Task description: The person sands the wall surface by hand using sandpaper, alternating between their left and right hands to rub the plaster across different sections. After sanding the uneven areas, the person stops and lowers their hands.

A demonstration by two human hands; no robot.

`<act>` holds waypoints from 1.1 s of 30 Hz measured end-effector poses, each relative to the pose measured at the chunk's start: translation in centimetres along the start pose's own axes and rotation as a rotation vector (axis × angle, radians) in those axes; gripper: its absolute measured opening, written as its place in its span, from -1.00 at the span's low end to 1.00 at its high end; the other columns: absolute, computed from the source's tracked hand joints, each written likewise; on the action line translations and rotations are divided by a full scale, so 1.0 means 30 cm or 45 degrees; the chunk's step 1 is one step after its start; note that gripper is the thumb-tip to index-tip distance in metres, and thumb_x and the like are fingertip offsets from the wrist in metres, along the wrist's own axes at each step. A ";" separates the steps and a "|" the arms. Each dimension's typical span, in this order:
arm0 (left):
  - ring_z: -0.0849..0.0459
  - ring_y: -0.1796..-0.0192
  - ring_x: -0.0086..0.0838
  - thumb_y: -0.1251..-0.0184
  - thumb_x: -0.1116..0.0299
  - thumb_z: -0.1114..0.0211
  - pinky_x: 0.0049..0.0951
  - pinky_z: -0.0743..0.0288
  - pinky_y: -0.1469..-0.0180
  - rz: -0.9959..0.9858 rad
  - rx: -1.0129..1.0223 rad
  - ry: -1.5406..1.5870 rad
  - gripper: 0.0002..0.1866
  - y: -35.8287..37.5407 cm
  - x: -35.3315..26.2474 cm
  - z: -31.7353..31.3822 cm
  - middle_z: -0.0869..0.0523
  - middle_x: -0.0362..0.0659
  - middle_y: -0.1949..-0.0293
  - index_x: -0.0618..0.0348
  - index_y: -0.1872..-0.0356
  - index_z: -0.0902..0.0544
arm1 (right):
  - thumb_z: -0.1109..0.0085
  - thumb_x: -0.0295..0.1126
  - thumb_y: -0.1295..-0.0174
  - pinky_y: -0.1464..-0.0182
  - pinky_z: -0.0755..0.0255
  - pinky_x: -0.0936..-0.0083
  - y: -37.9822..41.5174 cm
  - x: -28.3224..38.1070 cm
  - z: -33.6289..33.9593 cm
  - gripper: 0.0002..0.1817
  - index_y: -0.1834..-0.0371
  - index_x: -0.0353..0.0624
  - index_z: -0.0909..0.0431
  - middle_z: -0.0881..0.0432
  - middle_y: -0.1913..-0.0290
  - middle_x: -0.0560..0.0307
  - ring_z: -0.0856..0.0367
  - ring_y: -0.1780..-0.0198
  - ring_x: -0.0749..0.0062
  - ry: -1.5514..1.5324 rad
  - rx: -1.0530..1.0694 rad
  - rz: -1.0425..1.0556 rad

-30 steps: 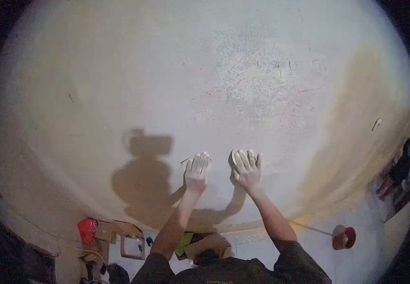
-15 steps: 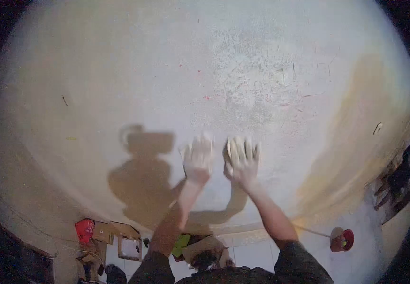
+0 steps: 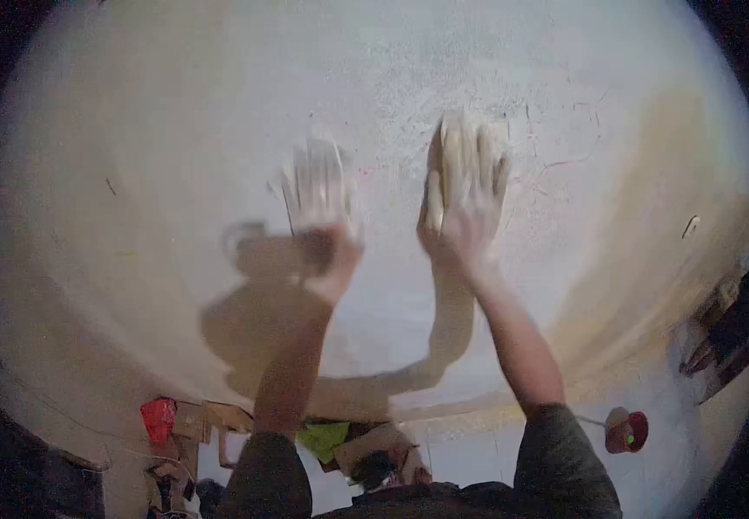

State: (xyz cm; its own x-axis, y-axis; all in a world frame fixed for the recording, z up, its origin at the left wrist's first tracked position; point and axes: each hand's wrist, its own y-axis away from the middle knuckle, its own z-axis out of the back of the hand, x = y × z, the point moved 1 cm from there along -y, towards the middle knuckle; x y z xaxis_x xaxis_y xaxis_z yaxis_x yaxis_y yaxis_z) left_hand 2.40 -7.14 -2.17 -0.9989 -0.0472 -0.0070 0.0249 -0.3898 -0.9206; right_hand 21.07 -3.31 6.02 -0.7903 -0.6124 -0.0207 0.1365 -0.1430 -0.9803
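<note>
My left hand [image 3: 318, 195] lies flat against a pale, worn wall [image 3: 374, 285], fingers stretched upward and slightly blurred. A thin pale edge shows along its outer side. To its right, my right hand [image 3: 470, 182] is also spread flat on the wall, its fingers long and whitish. It reaches the lower part of a rough, flaking patch [image 3: 426, 78]. Small red marks [image 3: 556, 164] and scratches run beside that hand. What lies under the palms is hidden.
A red bucket [image 3: 626, 432] stands on the tiled floor at lower right. Below left are a red bag [image 3: 158, 419] and cardboard boxes [image 3: 188, 422]; a green item [image 3: 324, 439] lies near my body. Dark objects [image 3: 733, 324] line the right edge. My shadow [image 3: 262, 320] falls on the wall.
Both hands have slid up the wall and farther apart, the left one drifting leftward and the right one slightly rightward. Both stay flat with fingers extended.
</note>
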 end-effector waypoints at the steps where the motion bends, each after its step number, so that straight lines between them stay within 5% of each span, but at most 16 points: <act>1: -0.24 -0.51 0.07 -0.38 0.39 -0.06 0.05 -0.09 -0.51 0.003 -0.002 0.029 -0.44 0.086 -0.041 -0.036 -0.34 0.18 -0.44 0.33 -0.40 -0.40 | -0.02 -0.21 -0.38 -0.58 0.30 -0.16 0.109 -0.014 -0.016 -0.37 -0.52 -0.11 -0.28 -0.30 -0.52 -0.09 -0.13 -0.58 -0.05 0.049 0.100 0.047; 3: -0.34 -0.46 0.06 -0.37 0.37 -0.08 0.04 -0.17 -0.47 0.009 0.010 0.078 -0.46 0.237 -0.029 -0.098 -0.44 0.18 -0.39 0.32 -0.36 -0.46 | -0.17 -0.19 -0.23 -0.55 0.21 -0.21 0.412 -0.034 -0.050 -0.34 -0.45 0.00 -0.40 -0.37 -0.49 0.00 -0.23 -0.54 0.04 0.111 0.261 0.107; 4: -0.39 -0.43 0.04 -0.34 0.38 -0.12 0.05 -0.24 -0.41 -0.098 0.006 0.145 -0.48 0.330 -0.033 -0.103 -0.47 0.18 -0.36 0.32 -0.33 -0.49 | -0.15 -0.17 -0.27 -0.54 0.30 -0.31 0.580 -0.041 -0.062 -0.40 -0.37 -0.15 -0.47 -0.43 -0.42 -0.14 -0.25 -0.50 -0.14 0.215 0.325 0.261; 5: -0.44 -0.39 0.02 -0.31 0.39 -0.16 0.05 -0.31 -0.36 -0.209 0.002 0.205 -0.49 0.412 -0.033 -0.109 -0.51 0.18 -0.33 0.32 -0.30 -0.52 | -0.20 -0.18 -0.21 -0.53 0.19 -0.28 0.772 -0.052 -0.088 -0.40 -0.39 0.18 -0.46 -0.47 -0.40 0.17 -0.35 -0.46 0.12 0.155 0.399 0.162; 7: -0.41 -0.42 0.03 -0.32 0.39 -0.15 0.09 -0.28 -0.38 -0.172 0.148 0.273 -0.48 0.534 -0.007 -0.140 -0.50 0.18 -0.34 0.32 -0.30 -0.52 | -0.18 -0.19 -0.20 -0.52 0.18 -0.29 0.995 -0.062 -0.082 -0.42 -0.37 0.23 -0.49 -0.50 -0.38 0.21 -0.38 -0.44 0.15 0.009 0.668 -0.018; 9: -0.38 -0.44 0.05 -0.32 0.39 -0.15 0.13 -0.25 -0.40 -0.142 0.302 0.345 -0.48 0.564 0.041 -0.231 -0.49 0.19 -0.35 0.33 -0.31 -0.51 | -0.16 -0.20 -0.21 -0.53 0.17 -0.27 0.885 -0.057 -0.069 -0.43 -0.37 0.24 -0.49 -0.49 -0.39 0.20 -0.36 -0.45 0.17 0.118 0.581 0.147; 11: -0.32 -0.50 0.06 -0.38 0.36 -0.10 0.16 -0.10 -0.50 0.331 0.133 1.146 -0.48 0.538 0.094 -0.330 -0.47 0.16 -0.38 0.33 -0.34 -0.48 | -0.09 -0.22 -0.26 -0.55 0.16 -0.23 0.674 -0.082 -0.067 -0.44 -0.39 0.23 -0.48 -0.44 -0.45 0.19 -0.28 -0.53 0.19 0.145 0.359 0.315; 13: -0.30 -0.51 0.07 -0.40 0.36 -0.06 0.15 0.02 -0.56 0.523 -0.003 1.369 -0.49 0.159 -0.010 -0.040 -0.48 0.13 -0.38 0.32 -0.34 -0.49 | -0.07 -0.23 -0.32 -0.57 0.20 -0.17 0.312 -0.044 -0.017 -0.42 -0.46 0.13 -0.40 -0.37 -0.49 0.11 -0.20 -0.57 0.12 -0.018 0.248 0.136; 14: -0.30 -0.51 0.07 -0.40 0.36 -0.06 0.15 0.02 -0.56 0.538 0.017 1.365 -0.49 0.192 -0.009 -0.048 -0.48 0.13 -0.38 0.32 -0.34 -0.49 | -0.06 -0.25 -0.33 -0.57 0.21 -0.14 0.157 -0.036 0.004 -0.40 -0.48 0.06 -0.37 -0.35 -0.50 0.06 -0.20 -0.56 0.07 -0.003 0.151 0.138; 16: -0.30 -0.51 0.07 -0.40 0.37 -0.07 0.14 0.01 -0.55 0.413 0.050 1.130 -0.49 0.088 0.024 -0.139 -0.48 0.13 -0.38 0.32 -0.34 -0.49 | -0.04 -0.25 -0.36 -0.58 0.24 -0.10 -0.063 -0.010 0.028 -0.39 -0.50 -0.05 -0.32 -0.32 -0.52 0.03 -0.14 -0.59 0.05 -0.046 -0.017 0.053; 19: -0.32 -0.50 0.07 -0.40 0.37 -0.07 0.13 0.00 -0.55 0.192 0.054 0.782 -0.50 0.102 0.017 -0.228 -0.49 0.13 -0.37 0.31 -0.34 -0.50 | -0.05 -0.23 -0.35 -0.59 0.26 -0.10 -0.054 0.001 0.028 -0.37 -0.50 -0.08 -0.31 -0.33 -0.51 0.03 -0.13 -0.59 0.05 -0.007 0.030 0.049; 24: -0.34 -0.49 0.07 -0.40 0.38 -0.08 0.12 -0.01 -0.55 -0.174 0.038 0.202 -0.50 0.467 -0.052 -0.196 -0.50 0.13 -0.37 0.31 -0.34 -0.51 | -0.22 -0.15 -0.16 -0.52 0.14 -0.23 0.559 -0.034 -0.070 -0.39 -0.37 0.21 -0.50 -0.46 -0.41 0.16 -0.33 -0.47 0.15 0.155 0.250 0.150; 27: -0.35 -0.48 0.07 -0.40 0.38 -0.07 0.11 -0.02 -0.54 -0.156 0.000 0.346 -0.51 0.531 -0.073 -0.178 -0.51 0.13 -0.36 0.34 -0.32 -0.52 | -0.25 -0.14 -0.11 -0.49 0.09 -0.25 0.743 -0.036 -0.077 -0.40 -0.32 0.25 -0.53 -0.49 -0.37 0.22 -0.39 -0.41 0.18 0.113 0.428 0.139; 29: -0.36 -0.48 0.03 -0.40 0.36 -0.08 0.09 -0.07 -0.53 -0.160 -0.018 0.295 -0.49 0.434 -0.070 -0.165 -0.50 0.10 -0.38 0.34 -0.33 -0.51 | -0.23 -0.17 -0.12 -0.51 0.12 -0.26 0.661 -0.042 -0.083 -0.40 -0.32 0.24 -0.53 -0.48 -0.39 0.21 -0.35 -0.46 0.16 0.168 0.341 0.221; 32: -0.43 -0.45 -0.13 -0.37 0.36 -0.11 0.00 -0.15 -0.51 -0.213 -0.058 0.031 -0.48 0.009 -0.088 0.012 -0.52 0.06 -0.37 0.29 -0.35 -0.49 | -0.08 -0.19 -0.32 -0.58 0.27 -0.17 0.185 0.021 -0.036 -0.41 -0.46 0.07 -0.40 -0.35 -0.50 0.11 -0.17 -0.57 0.14 0.057 0.140 0.128; 33: -0.43 -0.45 -0.13 -0.37 0.36 -0.11 0.00 -0.15 -0.51 -0.212 -0.033 0.036 -0.48 0.035 -0.089 0.015 -0.52 0.06 -0.37 0.29 -0.35 -0.49 | -0.07 -0.16 -0.31 -0.59 0.28 -0.12 0.036 0.041 -0.017 -0.35 -0.50 0.03 -0.33 -0.31 -0.53 0.09 -0.13 -0.59 0.11 0.106 0.110 0.105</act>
State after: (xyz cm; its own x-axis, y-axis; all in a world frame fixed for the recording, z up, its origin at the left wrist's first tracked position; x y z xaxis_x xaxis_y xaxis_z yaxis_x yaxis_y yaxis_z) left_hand 5.11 -7.85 -2.95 -0.9898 0.0421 0.1361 -0.1420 -0.3662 -0.9196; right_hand 19.94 -3.81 4.84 -0.8207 -0.5586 -0.1200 0.2509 -0.1636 -0.9541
